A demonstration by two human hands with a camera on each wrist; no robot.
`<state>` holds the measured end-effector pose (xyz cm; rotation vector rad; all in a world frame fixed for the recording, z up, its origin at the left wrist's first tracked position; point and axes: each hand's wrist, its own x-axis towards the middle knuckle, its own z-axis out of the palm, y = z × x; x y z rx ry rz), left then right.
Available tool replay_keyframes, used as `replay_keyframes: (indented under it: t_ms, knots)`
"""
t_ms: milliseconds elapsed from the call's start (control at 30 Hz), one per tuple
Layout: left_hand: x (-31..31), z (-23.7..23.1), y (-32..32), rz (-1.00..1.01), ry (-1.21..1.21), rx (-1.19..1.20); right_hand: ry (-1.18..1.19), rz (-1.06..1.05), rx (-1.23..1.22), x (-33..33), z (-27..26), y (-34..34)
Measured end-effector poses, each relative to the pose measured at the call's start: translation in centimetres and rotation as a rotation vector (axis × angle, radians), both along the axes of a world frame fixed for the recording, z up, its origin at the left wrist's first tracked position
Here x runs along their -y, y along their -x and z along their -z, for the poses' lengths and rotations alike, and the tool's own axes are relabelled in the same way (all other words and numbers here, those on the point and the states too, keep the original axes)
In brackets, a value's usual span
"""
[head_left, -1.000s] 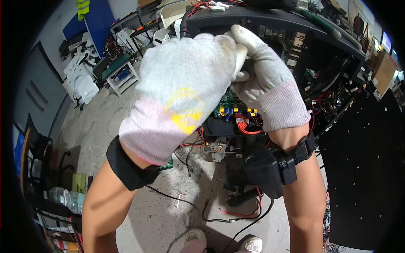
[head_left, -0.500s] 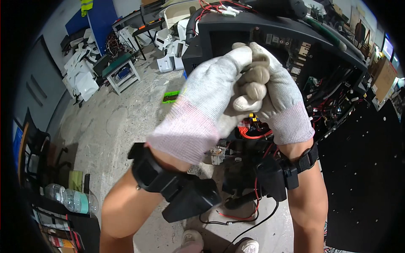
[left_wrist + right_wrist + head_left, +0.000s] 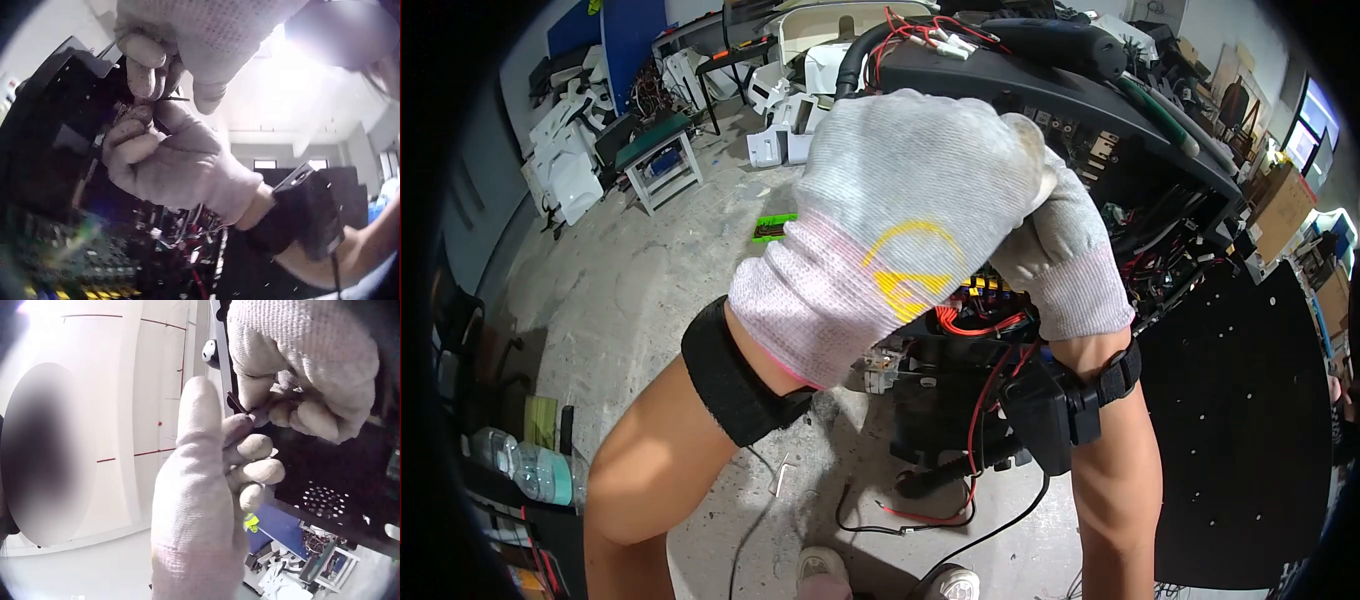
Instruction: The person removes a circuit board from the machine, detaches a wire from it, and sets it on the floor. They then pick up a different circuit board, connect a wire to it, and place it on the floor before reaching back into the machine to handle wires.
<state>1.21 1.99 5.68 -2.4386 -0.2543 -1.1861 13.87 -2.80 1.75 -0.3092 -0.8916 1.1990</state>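
Note:
My gloved left hand (image 3: 920, 190) arches over my gloved right hand (image 3: 1065, 235), hiding most of it in the head view. The fingertips of both hands meet. From between them sticks a thin dark rod (image 3: 236, 402), its other end hidden by the gloves. In the right wrist view my left hand (image 3: 306, 369) pinches at the rod from above, and my right hand (image 3: 206, 487) has curled fingers at it with a straight thumb. The left wrist view shows the same dark rod (image 3: 178, 99) at the fingertips. Both hands are in front of a black equipment housing (image 3: 1000, 75).
Orange-red wires (image 3: 980, 322) and yellow components lie below the hands. A perforated black panel (image 3: 1230, 440) stands on the right. On the floor are a small green box (image 3: 772, 228), an L-shaped metal piece (image 3: 780, 475) and loose cables (image 3: 900, 525). A stool (image 3: 658, 160) stands back left.
My left hand rolled palm-inward half a second ago and has turned back, its back facing up again. The right hand has stayed close beneath it. The head view has shifted slightly.

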Motion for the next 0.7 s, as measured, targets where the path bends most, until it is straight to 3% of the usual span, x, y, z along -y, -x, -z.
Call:
replay_keyframes:
  t_ms: [33, 100, 133, 200, 233, 333, 433, 467, 500, 567, 600, 633, 700]
  knots:
    - [-0.1, 0.1, 0.0, 0.0, -0.082, -0.008, -0.055, -0.073, -0.017, 0.1, -0.3, 0.3]
    - [0.4, 0.1, 0.2, 0.165, 0.503, 0.074, 0.163, 0.209, -0.047, 0.3, -0.7, 1.1]
    - [0.6, 0.1, 0.4, 0.247, 0.793, 0.114, 0.165, 0.213, -0.047, 0.2, -0.5, 0.5]
    - [0.7, 0.1, 0.8, 0.41, 1.374, 0.189, 0.047, 0.01, 0.131, -0.1, -0.9, 0.1]
    - [0.2, 0.7, 0.7, 0.67, 1.79, 0.228, 0.191, 0.251, -0.007, -0.3, -1.1, 0.9]
    - [0.7, 1.3, 0.3, 0.685, 1.743, 0.208, 0.291, 0.012, -0.154, 0.4, -2.0, 0.4]
    - [1.2, 1.7, 0.0, 0.701, 1.658, 0.19, 0.15, -0.092, 0.08, 0.9, -2.3, 0.3]
    - [0.1, 3.1, -0.5, 0.483, 1.107, 0.262, 0.253, 0.323, -0.049, 0.2, -1.7, 0.9]
    - [0.0, 2.9, -0.3, 0.489, 1.11, 0.26, 0.254, 0.329, -0.049, 0.2, -1.6, 0.8]
    - [-0.1, 2.1, 0.2, 0.074, 0.294, 0.2, 0.225, 0.273, 0.028, 0.1, -1.4, 0.7]
    - [-0.5, 2.1, 0.2, 0.033, 0.131, 0.174, 0.236, 0.276, 0.05, 0.2, -1.4, 0.7]
    - [-0.5, 2.1, 0.2, 0.035, 0.132, 0.174, 0.237, 0.278, 0.05, 0.2, -1.4, 0.8]
    - [-0.2, 2.2, 0.1, 0.231, 0.669, 0.255, 0.257, 0.334, 0.033, 0.2, -1.3, 1.0]
